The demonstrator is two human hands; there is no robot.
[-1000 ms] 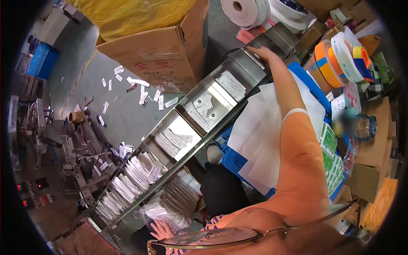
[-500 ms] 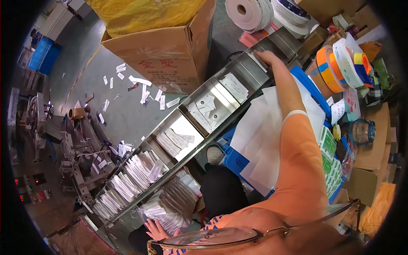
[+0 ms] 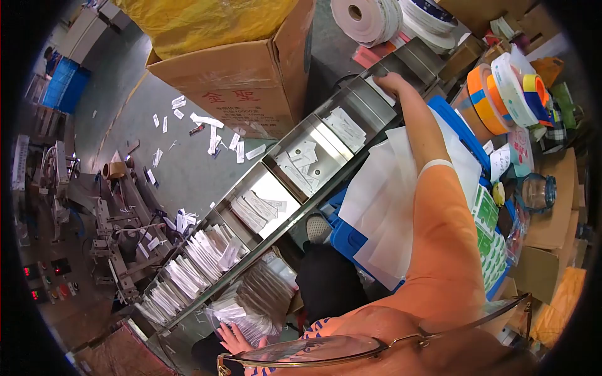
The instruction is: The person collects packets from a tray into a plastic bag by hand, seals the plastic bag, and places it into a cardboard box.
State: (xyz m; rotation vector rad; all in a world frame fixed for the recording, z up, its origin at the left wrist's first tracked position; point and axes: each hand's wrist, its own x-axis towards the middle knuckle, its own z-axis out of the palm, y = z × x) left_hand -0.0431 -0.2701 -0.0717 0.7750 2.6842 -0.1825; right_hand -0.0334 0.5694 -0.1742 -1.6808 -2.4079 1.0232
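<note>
My right hand point(image 3: 390, 83) reaches into a compartment near the far end of the metal divided tray point(image 3: 330, 139), its fingers curled down; I cannot tell whether they are pressed together on anything. In the compartment next to it, toward my left hand point(image 3: 234, 340), lies a loose pile of white printed labels point(image 3: 345, 130). Farther from my right hand, more labels lie flat in two compartments, and denser label stacks point(image 3: 212, 252) stand leaning in the end nearest my left hand. That left hand has its fingers spread apart, just beside a plastic-wrapped bundle point(image 3: 254, 304); I cannot tell if they touch. Under my right forearm, white sheets point(image 3: 379, 207) fan out over a blue crate point(image 3: 346, 241). Beyond my right hand sits a white ribbon roll point(image 3: 384, 22); to its left, an open cardboard box point(image 3: 244, 94).
</note>
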